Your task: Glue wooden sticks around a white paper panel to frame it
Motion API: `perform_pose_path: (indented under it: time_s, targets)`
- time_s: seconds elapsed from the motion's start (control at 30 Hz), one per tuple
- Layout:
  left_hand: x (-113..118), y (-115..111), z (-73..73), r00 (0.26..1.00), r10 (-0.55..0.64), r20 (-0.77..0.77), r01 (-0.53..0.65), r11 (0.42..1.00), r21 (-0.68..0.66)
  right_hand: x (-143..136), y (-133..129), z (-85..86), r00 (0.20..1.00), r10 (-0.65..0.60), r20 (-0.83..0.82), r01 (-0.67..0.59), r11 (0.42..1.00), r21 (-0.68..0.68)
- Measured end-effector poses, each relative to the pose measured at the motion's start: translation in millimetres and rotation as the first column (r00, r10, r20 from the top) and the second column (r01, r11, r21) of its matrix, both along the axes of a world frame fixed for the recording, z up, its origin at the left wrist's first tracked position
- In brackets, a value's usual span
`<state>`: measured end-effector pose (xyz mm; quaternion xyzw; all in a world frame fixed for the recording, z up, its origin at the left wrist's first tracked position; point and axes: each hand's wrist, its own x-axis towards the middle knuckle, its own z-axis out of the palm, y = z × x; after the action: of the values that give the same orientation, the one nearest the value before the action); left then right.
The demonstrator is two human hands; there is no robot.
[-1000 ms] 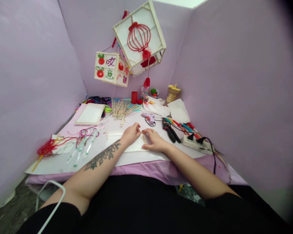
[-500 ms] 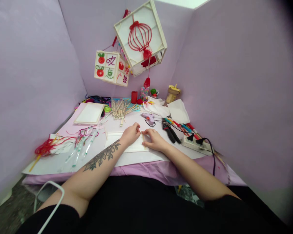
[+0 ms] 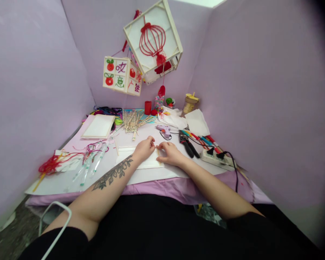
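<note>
A white panel (image 3: pixel 148 164) with thin pale wooden strips along its edges lies flat on the table in front of me. My left hand (image 3: pixel 144 148) rests over its far side, fingers curled together near the far right corner; what they pinch, if anything, is too small to make out. At the right edge, my right hand (image 3: pixel 170 153) has its thumb and forefinger on a narrow wooden stick (image 3: pixel 158 152). The fingertips of both hands nearly meet at that corner. A loose short stick (image 3: pixel 116 147) lies just left of the panel.
Beyond my hands are a purple glue gun (image 3: pixel 164 130), black-handled pliers (image 3: pixel 189 144) and a pile of wooden sticks (image 3: pixel 131 121). A power strip (image 3: pixel 218 159) with cords sits right. Another framed panel (image 3: pixel 99 126) and red yarn (image 3: pixel 50 164) lie left. Decorated lanterns (image 3: pixel 153 41) hang above.
The view has shifted slightly, so the lanterns and table items appear a little further left. Both hands keep their hold at the panel's corner, almost still.
</note>
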<state>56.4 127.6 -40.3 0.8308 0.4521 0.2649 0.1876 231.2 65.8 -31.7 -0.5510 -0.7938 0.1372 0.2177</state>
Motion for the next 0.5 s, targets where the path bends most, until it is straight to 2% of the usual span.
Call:
perform_pose_path:
  time_s: [0.5]
  targets:
    - [0.2,-3.7,5.6,1.0,0.01,-0.029,-0.011,1.0,-0.01,-4.3,0.5,4.7,0.994,0.009,0.113,-0.009,1.0,-0.003]
